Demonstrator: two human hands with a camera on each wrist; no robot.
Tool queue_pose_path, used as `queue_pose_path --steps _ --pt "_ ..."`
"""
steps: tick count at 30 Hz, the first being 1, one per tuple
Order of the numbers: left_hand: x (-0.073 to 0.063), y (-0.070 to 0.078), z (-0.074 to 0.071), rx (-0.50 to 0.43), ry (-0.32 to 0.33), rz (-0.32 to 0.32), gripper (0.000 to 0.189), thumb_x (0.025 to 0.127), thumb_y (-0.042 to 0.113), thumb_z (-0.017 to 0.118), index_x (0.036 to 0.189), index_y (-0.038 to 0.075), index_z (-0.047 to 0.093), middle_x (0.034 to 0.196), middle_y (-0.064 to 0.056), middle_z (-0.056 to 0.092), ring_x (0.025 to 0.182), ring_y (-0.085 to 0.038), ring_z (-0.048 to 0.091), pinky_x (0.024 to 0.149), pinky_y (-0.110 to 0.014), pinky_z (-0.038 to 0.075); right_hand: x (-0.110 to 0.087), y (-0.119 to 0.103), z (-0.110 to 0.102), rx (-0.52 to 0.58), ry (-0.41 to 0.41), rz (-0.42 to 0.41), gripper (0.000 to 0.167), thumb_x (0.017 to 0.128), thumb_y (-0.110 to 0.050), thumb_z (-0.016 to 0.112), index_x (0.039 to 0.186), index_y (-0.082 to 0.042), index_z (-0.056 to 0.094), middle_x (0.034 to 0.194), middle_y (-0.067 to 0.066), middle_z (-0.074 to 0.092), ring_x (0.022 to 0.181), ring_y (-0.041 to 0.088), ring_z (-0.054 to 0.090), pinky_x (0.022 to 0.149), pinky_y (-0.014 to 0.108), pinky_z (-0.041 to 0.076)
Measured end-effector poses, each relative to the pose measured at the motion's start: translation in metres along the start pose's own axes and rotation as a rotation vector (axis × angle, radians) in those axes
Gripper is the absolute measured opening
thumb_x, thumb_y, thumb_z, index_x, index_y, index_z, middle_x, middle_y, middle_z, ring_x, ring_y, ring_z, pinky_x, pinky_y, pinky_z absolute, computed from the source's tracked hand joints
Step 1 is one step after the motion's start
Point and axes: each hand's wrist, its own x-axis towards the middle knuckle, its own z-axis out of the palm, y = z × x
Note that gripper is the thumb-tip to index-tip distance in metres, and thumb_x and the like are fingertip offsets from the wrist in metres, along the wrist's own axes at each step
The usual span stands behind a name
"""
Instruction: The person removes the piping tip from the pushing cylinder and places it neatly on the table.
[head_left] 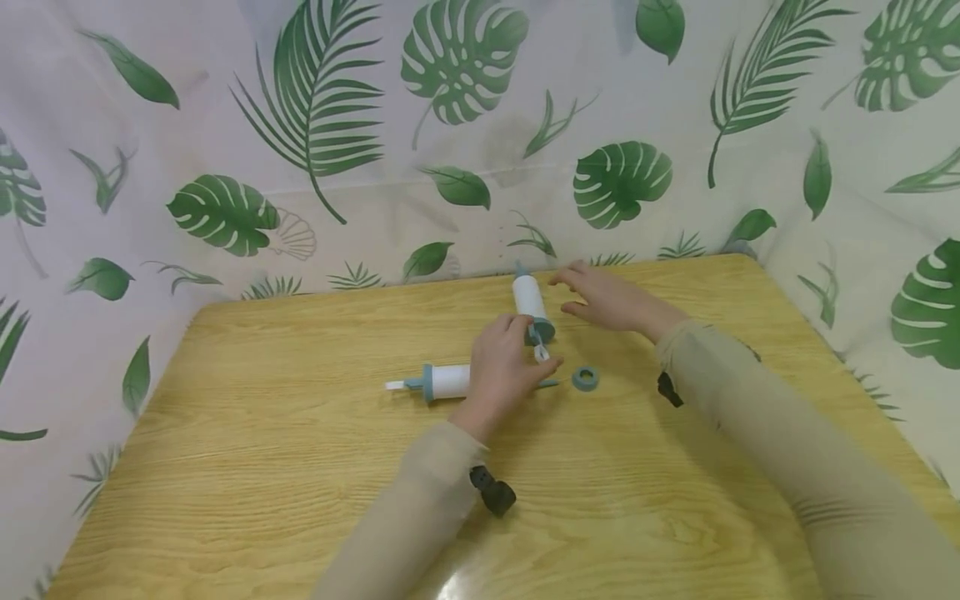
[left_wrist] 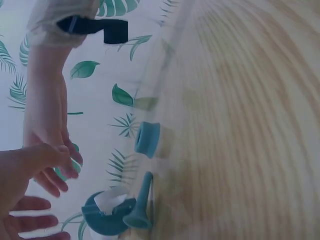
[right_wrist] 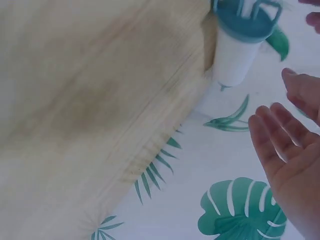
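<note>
Two icing syringes, each with a white barrel and teal end parts, lie on the wooden table. The far syringe (head_left: 528,297) has its teal flange (left_wrist: 107,212) and white plunger end toward the person. My left hand (head_left: 501,367) hovers with spread, relaxed fingers over the near syringe (head_left: 450,382), hiding part of its barrel; its fingertips overlap the far syringe's flange in the head view. To the right of the far syringe, my right hand (head_left: 611,300) is held with loosely bent fingers, nothing in it. A teal ring (head_left: 585,378) lies between the hands, beside a slim teal nozzle (left_wrist: 141,202).
The wooden table (head_left: 285,467) meets a leaf-print cloth (head_left: 360,192) at its back edge, just behind the far syringe. Black straps with small devices sit at both sleeves, the left one (head_left: 492,490) low over the table.
</note>
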Motion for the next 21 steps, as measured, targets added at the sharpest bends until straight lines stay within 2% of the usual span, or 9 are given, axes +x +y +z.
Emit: queue_pose_path --steps 5,8,14,18,21 --pt "0.012 0.007 0.002 -0.073 -0.082 -0.146 0.075 0.082 0.045 0.073 0.136 0.000 0.047 0.127 -0.013 0.052 0.113 -0.027 0.051 0.094 -0.038 0.044 0.026 0.009 0.000 -0.023 0.003 -0.014 0.047 0.088 0.004 0.064 0.132 0.003 0.048 0.125 0.024 0.049 0.115 0.040 0.049 0.095 0.050 0.043" --pt "0.018 0.009 0.005 -0.123 -0.105 -0.220 0.078 0.082 0.046 0.072 0.138 0.000 0.043 0.129 -0.015 0.049 0.113 -0.029 0.049 0.091 -0.038 0.046 0.042 0.015 0.003 -0.053 -0.021 0.012 0.051 0.086 0.013 0.059 0.134 0.000 0.048 0.129 0.022 0.048 0.120 0.039 0.046 0.099 0.049 0.040" --pt "0.026 0.008 0.011 -0.160 -0.102 -0.291 0.077 0.082 0.047 0.072 0.135 -0.001 0.043 0.122 -0.016 0.048 0.106 -0.028 0.050 0.081 -0.035 0.049 0.069 0.021 0.012 -0.158 -0.046 0.027 0.059 0.082 0.026 0.045 0.133 -0.004 0.052 0.134 0.018 0.049 0.121 0.039 0.047 0.101 0.050 0.038" --pt "0.031 0.005 0.016 -0.152 -0.106 -0.323 0.078 0.081 0.047 0.073 0.134 -0.002 0.043 0.117 -0.015 0.048 0.101 -0.026 0.052 0.080 -0.034 0.049 0.081 0.023 0.022 -0.140 -0.052 0.042 0.060 0.081 0.026 0.046 0.131 -0.006 0.055 0.135 0.017 0.049 0.122 0.039 0.047 0.102 0.050 0.037" --pt "0.034 0.005 0.018 -0.147 -0.129 -0.342 0.081 0.080 0.047 0.074 0.135 -0.003 0.042 0.118 -0.017 0.050 0.102 -0.027 0.053 0.081 -0.035 0.050 0.086 0.021 0.028 -0.115 -0.076 0.049 0.055 0.085 0.021 0.049 0.132 -0.006 0.055 0.137 0.018 0.047 0.125 0.040 0.043 0.104 0.052 0.033"
